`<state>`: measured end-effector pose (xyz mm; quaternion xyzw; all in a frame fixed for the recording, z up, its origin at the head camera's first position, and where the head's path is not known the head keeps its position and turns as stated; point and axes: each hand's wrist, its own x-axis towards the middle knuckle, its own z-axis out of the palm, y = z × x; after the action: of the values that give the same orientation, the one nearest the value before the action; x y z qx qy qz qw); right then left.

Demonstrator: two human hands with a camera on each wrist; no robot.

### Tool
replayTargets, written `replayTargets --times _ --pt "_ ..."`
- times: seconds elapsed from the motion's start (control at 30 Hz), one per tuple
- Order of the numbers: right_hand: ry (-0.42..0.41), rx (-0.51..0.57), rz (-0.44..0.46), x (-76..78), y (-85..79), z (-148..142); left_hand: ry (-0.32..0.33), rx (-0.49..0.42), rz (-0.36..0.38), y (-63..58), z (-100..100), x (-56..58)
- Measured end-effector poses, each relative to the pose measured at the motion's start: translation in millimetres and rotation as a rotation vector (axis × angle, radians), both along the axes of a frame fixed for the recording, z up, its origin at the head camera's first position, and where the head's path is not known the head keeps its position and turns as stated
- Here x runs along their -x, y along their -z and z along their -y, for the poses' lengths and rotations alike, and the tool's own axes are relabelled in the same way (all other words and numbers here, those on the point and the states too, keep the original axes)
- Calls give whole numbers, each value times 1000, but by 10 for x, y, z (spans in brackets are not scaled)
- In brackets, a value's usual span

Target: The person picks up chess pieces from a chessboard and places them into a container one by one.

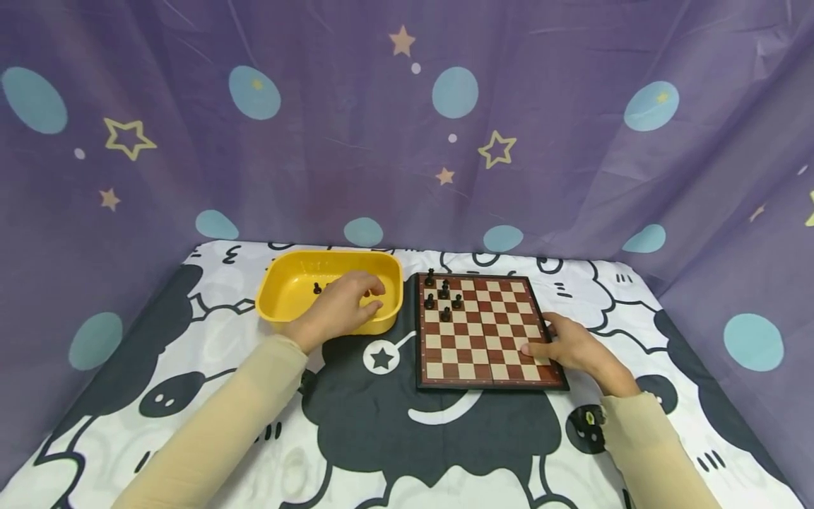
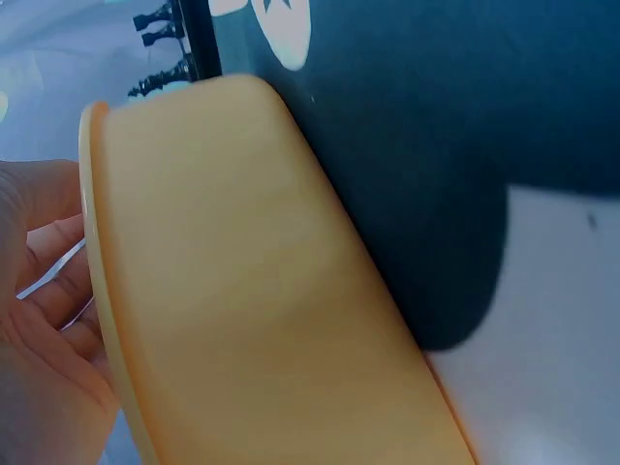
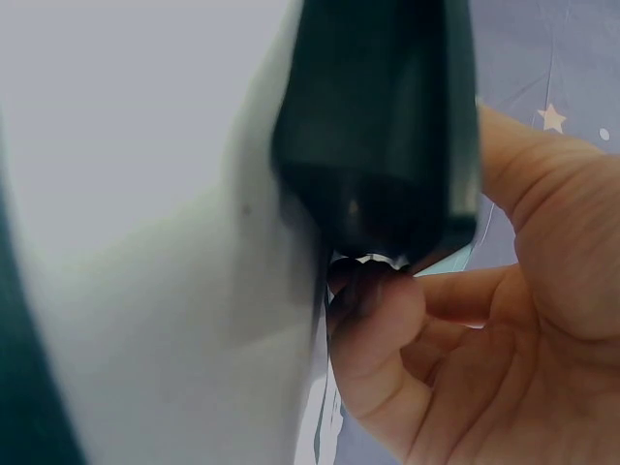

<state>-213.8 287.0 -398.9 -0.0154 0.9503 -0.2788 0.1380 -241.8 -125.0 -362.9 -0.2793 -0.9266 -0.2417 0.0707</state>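
Fabric (image 1: 356,170) in purple, printed with blue ovals and stars, hangs in soft folds behind a wrinkled cartoon-print tablecloth (image 1: 432,445). On the cloth lies a flat, square chessboard (image 1: 464,339), brown and cream with a dark rim. Left of it sits a smooth yellow plastic basin (image 1: 286,300) with rounded corners. The right hand (image 1: 575,346) grips the board's right edge, thumb on top. The left hand (image 1: 340,304) dips into the basin, fingertips hidden, so its hold cannot be told. Knobbly black chess pieces (image 1: 446,314) cluster toward the board's far left corner.
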Motion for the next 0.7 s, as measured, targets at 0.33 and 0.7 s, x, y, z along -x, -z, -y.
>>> replayTargets --times 0.33,0.7 --pt "6 -7 9 -22 -1 4 49 14 -59 24 -154 -10" --pt "6 -10 12 -16 -11 9 83 6 -67 30 -376 47"
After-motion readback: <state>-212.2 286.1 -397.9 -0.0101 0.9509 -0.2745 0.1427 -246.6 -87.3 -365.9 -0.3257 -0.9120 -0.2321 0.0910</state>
